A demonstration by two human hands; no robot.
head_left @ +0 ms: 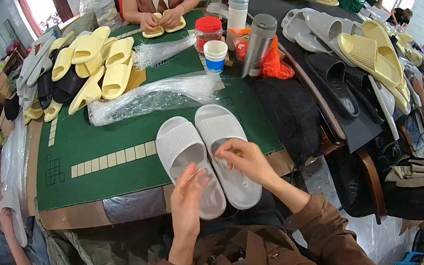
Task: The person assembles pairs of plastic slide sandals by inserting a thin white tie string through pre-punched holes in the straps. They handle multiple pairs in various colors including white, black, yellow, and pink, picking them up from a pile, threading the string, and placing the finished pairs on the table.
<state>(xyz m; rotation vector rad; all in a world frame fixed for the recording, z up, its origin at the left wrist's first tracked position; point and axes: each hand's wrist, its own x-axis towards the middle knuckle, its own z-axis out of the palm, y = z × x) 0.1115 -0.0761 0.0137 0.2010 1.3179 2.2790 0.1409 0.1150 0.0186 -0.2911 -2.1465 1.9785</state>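
Note:
A pair of light grey slide slippers lies side by side at the table's near edge, toes pointing away from me. My left hand (188, 196) hovers over the footbed of the left slipper (176, 136), fingers apart and slightly smeared. Above the right slipper (217, 126), just behind its strap, my right hand (248, 159) is closed with fingers curled and thumb near the forefinger. Anything thin in that pinch is too small to make out. A small round white sticker (245, 184) shows on the right slipper's heel. Beyond the slippers lies a bundle of clear plastic strands (155, 98).
Yellow slippers (90, 45) are heaped at the far left of the green table mat (91, 188). A blue-and-white paper cup (216, 55), red-lidded jar (208, 31) and steel flask (260, 44) stand far right. More slippers (375, 61) cover the right table. Co-workers sit around.

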